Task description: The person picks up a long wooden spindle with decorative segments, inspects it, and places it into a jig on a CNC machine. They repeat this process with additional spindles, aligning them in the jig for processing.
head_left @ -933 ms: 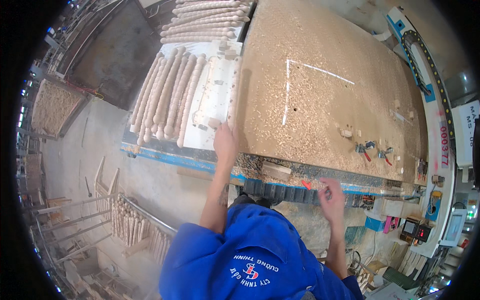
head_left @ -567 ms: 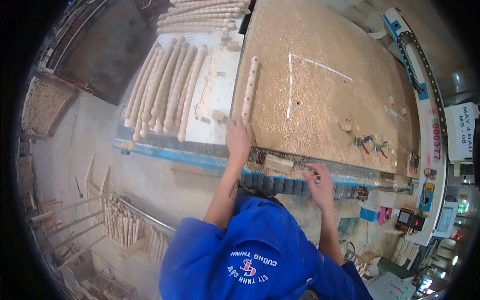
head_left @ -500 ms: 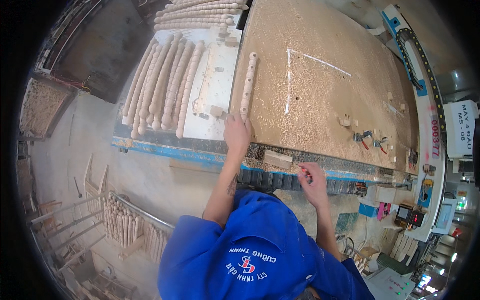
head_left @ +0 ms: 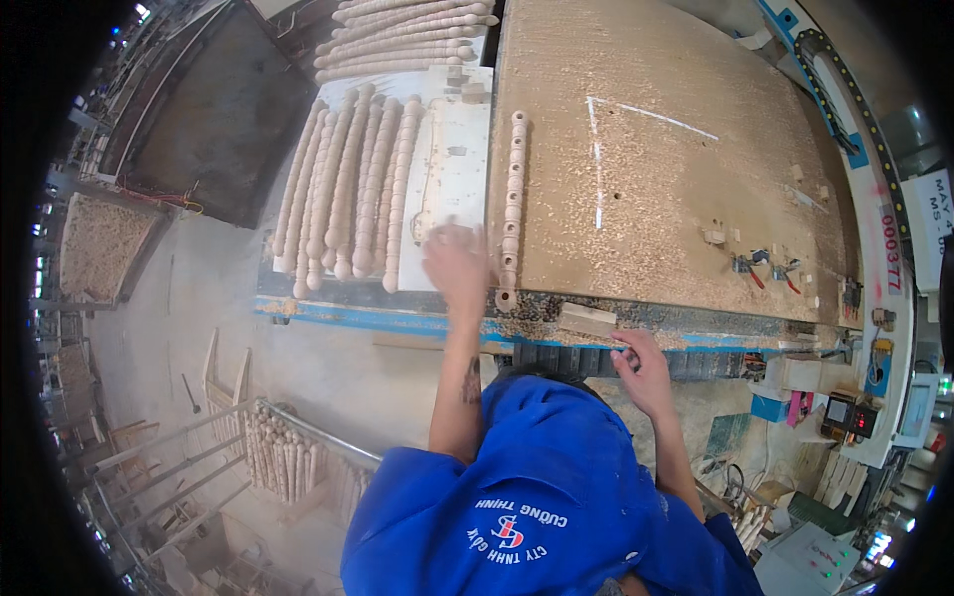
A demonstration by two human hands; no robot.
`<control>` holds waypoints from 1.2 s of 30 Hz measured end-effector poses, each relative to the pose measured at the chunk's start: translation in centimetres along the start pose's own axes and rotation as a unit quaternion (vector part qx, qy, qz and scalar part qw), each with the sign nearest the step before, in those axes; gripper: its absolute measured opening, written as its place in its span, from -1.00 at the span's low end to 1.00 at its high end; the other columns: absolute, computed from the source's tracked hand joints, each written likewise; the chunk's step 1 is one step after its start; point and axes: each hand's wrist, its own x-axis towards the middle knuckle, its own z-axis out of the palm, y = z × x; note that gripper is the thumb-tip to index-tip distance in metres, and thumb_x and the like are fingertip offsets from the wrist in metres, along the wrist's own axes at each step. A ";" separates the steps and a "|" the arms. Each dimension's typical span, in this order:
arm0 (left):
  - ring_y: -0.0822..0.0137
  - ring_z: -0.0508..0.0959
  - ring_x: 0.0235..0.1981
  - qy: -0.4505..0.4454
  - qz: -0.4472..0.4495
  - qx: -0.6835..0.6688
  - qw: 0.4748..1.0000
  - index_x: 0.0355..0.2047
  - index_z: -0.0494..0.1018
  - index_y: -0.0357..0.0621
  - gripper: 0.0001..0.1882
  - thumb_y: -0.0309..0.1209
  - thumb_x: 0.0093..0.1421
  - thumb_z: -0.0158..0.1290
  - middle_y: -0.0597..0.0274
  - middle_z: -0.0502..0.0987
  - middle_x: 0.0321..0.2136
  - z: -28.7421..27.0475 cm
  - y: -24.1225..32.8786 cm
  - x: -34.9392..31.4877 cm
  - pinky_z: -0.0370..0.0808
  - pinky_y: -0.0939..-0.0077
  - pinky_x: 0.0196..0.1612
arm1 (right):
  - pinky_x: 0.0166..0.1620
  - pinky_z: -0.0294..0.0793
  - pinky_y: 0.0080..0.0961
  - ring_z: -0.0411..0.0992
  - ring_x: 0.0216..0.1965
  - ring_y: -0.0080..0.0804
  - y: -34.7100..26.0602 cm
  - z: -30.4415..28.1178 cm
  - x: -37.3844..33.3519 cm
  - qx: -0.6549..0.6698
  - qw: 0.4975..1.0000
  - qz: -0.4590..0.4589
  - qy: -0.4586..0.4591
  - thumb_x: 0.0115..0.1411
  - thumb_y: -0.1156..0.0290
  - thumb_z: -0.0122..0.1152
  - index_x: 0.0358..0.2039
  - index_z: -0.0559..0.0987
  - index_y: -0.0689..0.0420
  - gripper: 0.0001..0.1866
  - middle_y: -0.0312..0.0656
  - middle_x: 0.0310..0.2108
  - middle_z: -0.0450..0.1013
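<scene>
Item: turned spindle [head_left: 512, 204], lying lengthwise on the sawdust-covered bench [head_left: 676, 199], along its left edge. My left hand [head_left: 455, 263] sits just left of the spindle's near end, blurred, on the white panel [head_left: 449, 179]; I cannot tell how far its grip is open or whether it touches the spindle. My right hand [head_left: 644, 370] rests at the bench's near edge, fingers curled, beside a small wood block [head_left: 586, 319]. More spindles [head_left: 348, 194] lie in a row further left.

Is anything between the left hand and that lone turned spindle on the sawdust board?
Nothing visible. The left hand hovers just left of the spindle, with only bare white panel between them.
</scene>
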 end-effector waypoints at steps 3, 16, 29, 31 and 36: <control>-0.09 0.51 -0.11 0.059 -0.088 0.097 0.990 -0.08 0.52 -0.17 -0.57 -0.08 0.24 0.11 -0.09 0.52 -0.12 -0.7 -5.2 4.5 0.44 -0.01 -0.10 | -0.23 0.50 -0.50 0.49 -0.31 -0.43 0.2 -0.3 -0.5 -0.012 1.000 -0.001 -0.008 0.21 0.44 0.27 0.02 0.59 0.07 -0.67 -0.19 -0.06 0.48; 0.02 0.56 -0.14 -0.032 -0.021 0.200 0.979 -0.26 0.53 -0.24 -0.67 -0.19 0.27 0.02 0.00 0.58 -0.26 2.8 -10.0 10.4 0.46 0.11 -0.08 | -0.25 0.44 -0.56 0.43 -0.34 -0.49 1.0 -1.3 -0.2 -0.005 0.997 0.020 -0.069 0.21 0.49 0.26 0.01 0.58 0.14 -0.67 -0.23 -0.23 0.52; -0.10 0.51 -0.01 -0.049 -0.102 0.188 0.975 -0.02 0.45 -0.13 -0.54 -0.05 0.23 0.12 -0.08 0.52 -0.05 1.0 -8.6 12.4 0.42 -0.04 0.00 | -0.21 0.52 -0.46 0.50 -0.29 -0.39 3.6 -1.5 -1.4 -0.009 0.996 0.069 -0.056 0.23 0.45 0.26 0.04 0.57 0.12 -0.66 -0.16 -0.17 0.53; -0.12 0.51 0.01 -0.080 -0.106 0.213 0.968 -0.04 0.44 -0.15 -0.55 -0.07 0.23 0.12 -0.08 0.51 -0.03 0.5 -11.1 12.6 0.42 -0.08 0.00 | -0.21 0.53 -0.45 0.51 -0.29 -0.39 3.5 -1.4 -1.5 0.000 0.996 0.058 -0.067 0.23 0.44 0.26 0.03 0.57 0.11 -0.66 -0.16 -0.17 0.53; -0.14 0.55 -0.04 -0.095 -0.095 0.188 0.973 -0.04 0.42 -0.20 -0.59 -0.15 0.25 0.10 -0.13 0.50 -0.04 -0.4 -13.0 12.8 0.49 -0.01 -0.07 | -0.21 0.53 -0.45 0.52 -0.27 -0.36 3.9 -1.2 -1.5 -0.014 0.997 0.033 -0.067 0.21 0.42 0.28 0.02 0.58 0.11 -0.66 -0.13 -0.16 0.55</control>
